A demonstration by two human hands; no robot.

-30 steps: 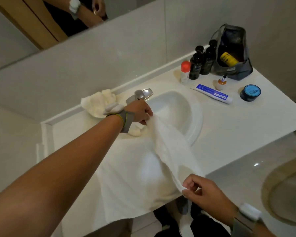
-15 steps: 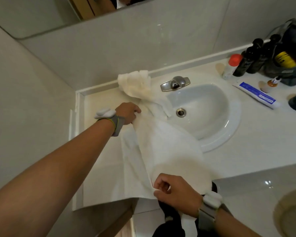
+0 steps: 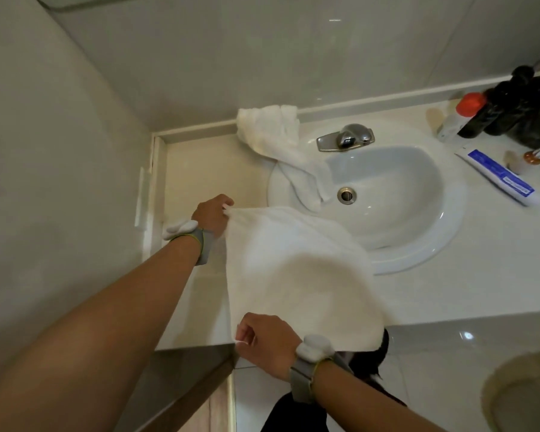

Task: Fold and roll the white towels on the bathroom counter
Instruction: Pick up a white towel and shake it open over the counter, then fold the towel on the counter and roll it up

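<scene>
Pale tile walls close in a white desk [image 3: 468, 285] with a sink [image 3: 449, 232] sunk into it. Starting at the left hand [image 3: 212, 213]: its fingers are pinched tight on the far corner of a white towel [image 3: 296, 275], out over the desk beside the sink's left rim. The right hand [image 3: 267, 341] is closed on the near corner, right at the desk's front edge. Between the two hands the towel's left edge runs taut, front to back, and the rest of the cloth billows off to the right, over the sink rim and past the front edge. So any fold, I'd guess, brings that loose right side across toward the hands.

Further out, a second towel [image 3: 272, 132] lies crumpled against the back wall, left of the faucet [image 3: 346, 138], with one end trailing into the basin near the drain [image 3: 346, 194]; otherwise the sink looks bare. At the far right sit a toothpaste tube [image 3: 499, 176] and dark bottles [image 3: 512, 104].
</scene>
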